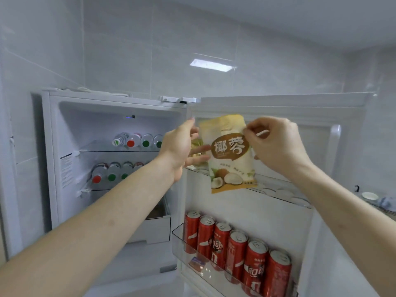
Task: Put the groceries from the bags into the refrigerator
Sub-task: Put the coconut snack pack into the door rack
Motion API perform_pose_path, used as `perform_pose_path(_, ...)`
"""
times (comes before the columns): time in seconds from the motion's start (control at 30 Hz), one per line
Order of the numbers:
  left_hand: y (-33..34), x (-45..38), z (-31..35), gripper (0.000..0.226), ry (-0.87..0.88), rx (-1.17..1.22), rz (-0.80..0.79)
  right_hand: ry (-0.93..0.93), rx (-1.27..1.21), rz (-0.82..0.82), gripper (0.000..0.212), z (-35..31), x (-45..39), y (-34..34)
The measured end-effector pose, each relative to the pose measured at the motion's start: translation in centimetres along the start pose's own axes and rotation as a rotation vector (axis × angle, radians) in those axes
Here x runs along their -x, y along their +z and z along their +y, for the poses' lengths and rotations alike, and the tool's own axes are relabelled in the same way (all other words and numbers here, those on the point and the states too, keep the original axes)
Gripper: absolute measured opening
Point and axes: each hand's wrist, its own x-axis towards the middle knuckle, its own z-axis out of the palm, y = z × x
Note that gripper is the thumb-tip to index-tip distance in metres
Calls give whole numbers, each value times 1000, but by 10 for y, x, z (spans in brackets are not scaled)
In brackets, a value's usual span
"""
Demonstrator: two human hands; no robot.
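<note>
A yellow and white coconut snack packet (230, 163) hangs upright in front of the upper shelf (278, 189) of the open refrigerator door. My right hand (276, 146) pinches the packet's upper right edge. My left hand (180, 146) is at the packet's left side, fingers reaching behind it onto another pale packet (198, 144) that is mostly hidden. Whether the left fingers grip that packet cannot be told.
The refrigerator (115, 168) stands open with bottles (137, 140) lying on two shelves and a drawer (156, 228) below. Several red cans (235, 249) fill the lower door bin. A tiled wall rises behind; a counter edge with a small dish (369, 196) lies at far right.
</note>
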Motion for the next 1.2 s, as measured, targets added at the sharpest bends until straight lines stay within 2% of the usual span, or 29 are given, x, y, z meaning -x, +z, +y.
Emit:
perform_pose_path(0.1, 4, -3, -2, 23, 106, -241, -28, 78, -22, 22, 5, 5, -14, -23)
perform_pose_path(0.2, 7, -10, -14, 18, 306, -611, -34, 107, -30, 74, 6, 14, -20, -38)
perform_pose_path(0.3, 7, -14, -28, 24, 390, -932, -77, 142, 9, 127, 7, 28, -21, -44)
perform_pose_path(0.43, 4, -22, -44, 43, 401, -1137, -157, 153, 25, 179, 6, 43, -19, -50)
perform_pose_path(0.67, 1, -27, -60, 58, 341, -1260, -215, 38, 175, 289, 4, 49, -19, -59)
perform_pose_path(0.9, 3, -21, -65, 65, 315, -1332, -264, 126, 402, 43, 13, 45, -12, -57)
perform_pose_path(0.97, 2, -21, -65, 66, 313, -1336, -279, 150, 448, 8, 25, 44, -12, -56)
perform_pose_path(1.03, 0, -22, -65, 68, 311, -1345, -297, 154, 496, -23, 47, 41, -9, -55)
perform_pose_path(1.1, -1, -23, -66, 70, 308, -1349, -316, 124, 520, 7, 62, 39, -4, -52)
perform_pose_path(1.2, -4, -25, -69, 74, 323, -1332, -340, 55, 509, 104, 64, 38, 1, -48)
